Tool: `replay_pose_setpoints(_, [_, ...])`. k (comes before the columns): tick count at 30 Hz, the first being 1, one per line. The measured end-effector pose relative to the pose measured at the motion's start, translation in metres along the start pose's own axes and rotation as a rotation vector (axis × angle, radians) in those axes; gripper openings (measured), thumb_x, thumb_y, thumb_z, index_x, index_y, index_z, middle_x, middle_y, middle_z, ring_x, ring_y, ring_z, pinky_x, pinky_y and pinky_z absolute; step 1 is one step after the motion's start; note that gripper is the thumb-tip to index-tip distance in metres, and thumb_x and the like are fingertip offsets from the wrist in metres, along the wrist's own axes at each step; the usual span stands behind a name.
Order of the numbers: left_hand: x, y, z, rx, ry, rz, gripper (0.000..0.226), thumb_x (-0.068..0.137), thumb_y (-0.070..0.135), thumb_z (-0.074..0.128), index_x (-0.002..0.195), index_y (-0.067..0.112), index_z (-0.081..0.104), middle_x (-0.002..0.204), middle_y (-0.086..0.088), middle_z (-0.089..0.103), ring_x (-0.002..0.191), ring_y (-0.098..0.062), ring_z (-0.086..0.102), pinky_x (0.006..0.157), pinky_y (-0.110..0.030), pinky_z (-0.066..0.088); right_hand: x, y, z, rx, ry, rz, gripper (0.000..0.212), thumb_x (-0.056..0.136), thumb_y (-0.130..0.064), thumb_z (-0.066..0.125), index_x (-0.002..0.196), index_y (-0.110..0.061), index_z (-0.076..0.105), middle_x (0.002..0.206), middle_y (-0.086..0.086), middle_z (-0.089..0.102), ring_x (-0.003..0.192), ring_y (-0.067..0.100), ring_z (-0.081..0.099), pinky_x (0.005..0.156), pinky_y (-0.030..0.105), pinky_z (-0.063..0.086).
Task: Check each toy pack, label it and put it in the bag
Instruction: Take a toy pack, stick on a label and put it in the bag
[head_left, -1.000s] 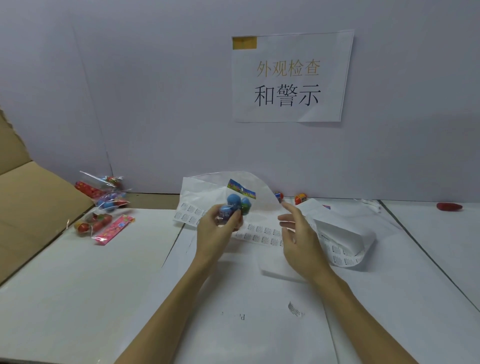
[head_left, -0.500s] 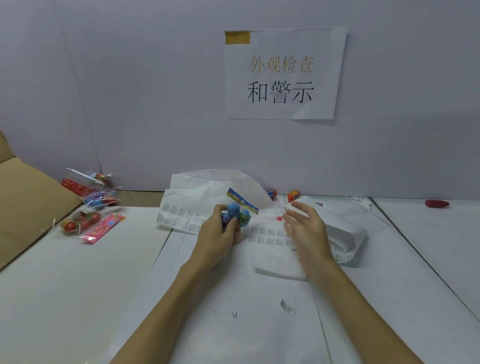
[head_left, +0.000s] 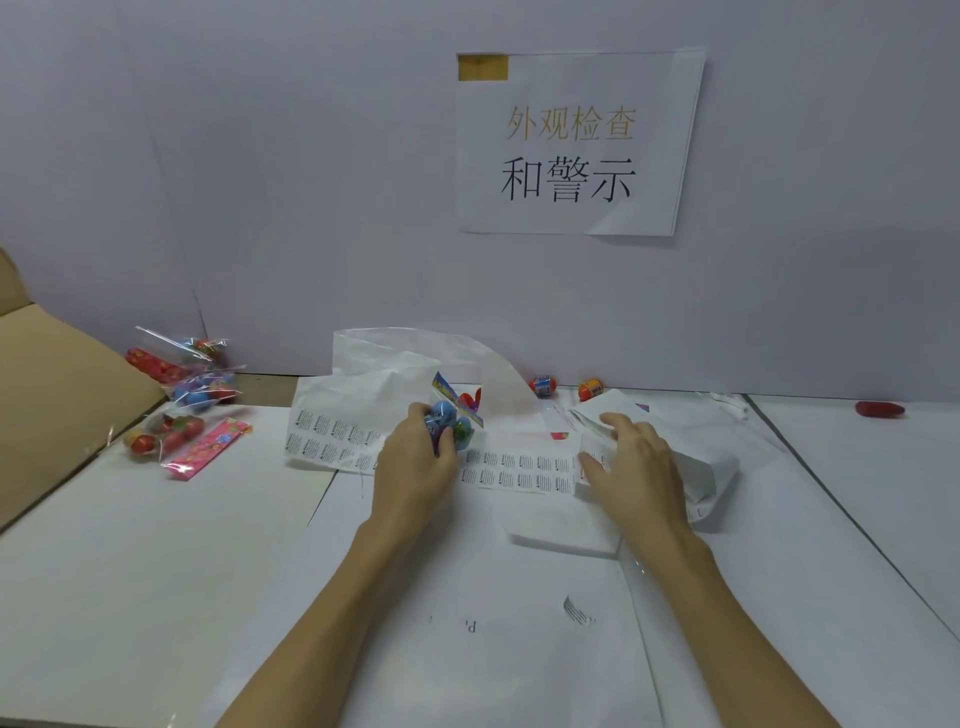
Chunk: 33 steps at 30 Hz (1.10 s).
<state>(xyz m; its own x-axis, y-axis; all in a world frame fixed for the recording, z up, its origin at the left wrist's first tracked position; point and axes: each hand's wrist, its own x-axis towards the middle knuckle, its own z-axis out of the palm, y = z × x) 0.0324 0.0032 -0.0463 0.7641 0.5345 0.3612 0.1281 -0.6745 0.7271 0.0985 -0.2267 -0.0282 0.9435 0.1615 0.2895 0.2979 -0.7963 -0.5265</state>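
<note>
My left hand grips a clear toy pack holding blue and green balls with a coloured header card, just above the table's middle. A long white sheet of small printed labels lies under and between my hands. My right hand rests with spread fingers on the folded end of the label sheets. Behind the pack a white bag stands crumpled against the wall. Several more toy packs lie in a heap at the left.
A brown cardboard flap rises at the far left. Two small capsule toys sit by the wall, and a red object lies far right. A printed paper sign hangs on the grey wall.
My left hand has lowered the toy pack toward the label sheet. My right hand has dropped from mid-air onto the folded label sheets.
</note>
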Motion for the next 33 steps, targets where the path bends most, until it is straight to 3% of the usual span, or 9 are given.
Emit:
replay_pose_setpoints(4, [-0.004,0.005,-0.005,0.006,0.027,0.056,0.054,0.103,0.017,0.058,0.151,0.034,0.037,0.101,-0.005,0.062,0.080,-0.029,0.064,0.067,-0.041,0.050,0.003,0.004,0.005,0.175,-0.112,0.111,0.040,0.093,-0.031,0.075,0.121,-0.002,0.069,0.105,0.013,0.069,0.101,0.031,0.062,0.087,0.038,0.052])
replay_pose_setpoints(6, [-0.005,0.011,-0.009,-0.012,0.062,0.144,0.062,0.104,0.013,0.056,0.146,0.051,0.032,0.104,-0.003,0.055,0.069,-0.024,0.061,0.057,-0.034,0.049,0.001,0.003,0.009,0.230,-0.112,0.096,0.034,0.093,-0.029,0.075,0.104,0.003,0.072,0.090,0.015,0.070,0.090,0.033,0.063,0.079,0.039,0.052])
replay_pose_setpoints(8, [-0.006,0.017,-0.012,-0.011,0.104,0.255,0.048,0.105,0.009,0.055,0.136,0.044,0.048,0.116,-0.005,0.052,0.073,-0.025,0.063,0.058,-0.032,0.051,-0.001,-0.001,0.014,0.222,-0.139,0.065,0.031,0.094,-0.034,0.073,0.095,-0.003,0.070,0.083,0.013,0.066,0.085,0.033,0.060,0.071,0.036,0.047])
replay_pose_setpoints(11, [-0.012,0.024,-0.006,-0.011,0.170,0.373,0.022,0.098,0.002,0.063,0.101,0.022,0.073,0.130,-0.006,0.052,0.086,-0.019,0.063,0.068,-0.031,0.055,-0.002,-0.006,0.021,0.256,-0.194,0.036,0.051,0.097,-0.036,0.070,0.142,-0.015,0.057,0.100,0.007,0.067,0.101,0.025,0.062,0.092,0.037,0.050])
replay_pose_setpoints(13, [-0.014,0.034,0.001,-0.088,0.139,0.313,0.024,0.094,0.001,0.066,0.087,0.022,0.077,0.130,0.000,0.053,0.091,-0.011,0.061,0.073,-0.027,0.055,-0.003,-0.010,0.025,0.344,-0.198,0.016,0.060,0.100,-0.030,0.067,0.154,-0.015,0.044,0.096,-0.001,0.064,0.094,0.016,0.061,0.090,0.029,0.050])
replay_pose_setpoints(16, [-0.011,0.047,0.012,-0.104,-0.016,0.194,0.026,0.094,0.006,0.062,0.089,0.025,0.080,0.128,0.005,0.051,0.101,-0.011,0.062,0.081,-0.032,0.058,-0.006,-0.014,0.028,0.475,-0.248,0.006,0.052,0.105,-0.013,0.057,0.155,-0.017,0.042,0.093,-0.007,0.060,0.086,0.005,0.059,0.073,0.009,0.045])
replay_pose_setpoints(23, [-0.013,0.048,0.049,0.186,-0.108,0.088,0.043,0.090,0.061,0.066,0.100,0.020,0.074,0.138,-0.003,0.043,0.106,-0.024,0.062,0.094,-0.045,0.052,-0.004,-0.013,0.028,0.678,-0.261,0.012,0.052,0.106,0.009,0.033,0.147,-0.019,0.046,0.109,0.007,0.068,0.096,0.012,0.066,0.084,0.011,0.053])
replay_pose_setpoints(27, [-0.011,0.037,0.049,-0.095,-0.096,0.077,0.024,0.091,0.039,0.078,0.089,0.015,0.077,0.130,0.002,0.046,0.100,-0.009,0.060,0.087,-0.033,0.058,0.004,-0.013,0.025,0.780,-0.171,0.094,0.048,0.103,0.012,0.039,0.133,-0.023,0.053,0.112,0.014,0.069,0.093,0.021,0.070,0.079,0.022,0.059])
replay_pose_setpoints(33, [-0.015,0.040,0.044,-0.205,-0.036,0.066,0.016,0.100,0.030,0.068,0.091,0.017,0.072,0.133,0.002,0.045,0.112,-0.016,0.063,0.081,-0.012,0.051,0.015,-0.006,0.010,0.961,0.082,0.209,0.053,0.095,0.019,0.039,0.124,-0.019,0.062,0.127,0.004,0.067,0.120,0.016,0.062,0.106,0.028,0.047])
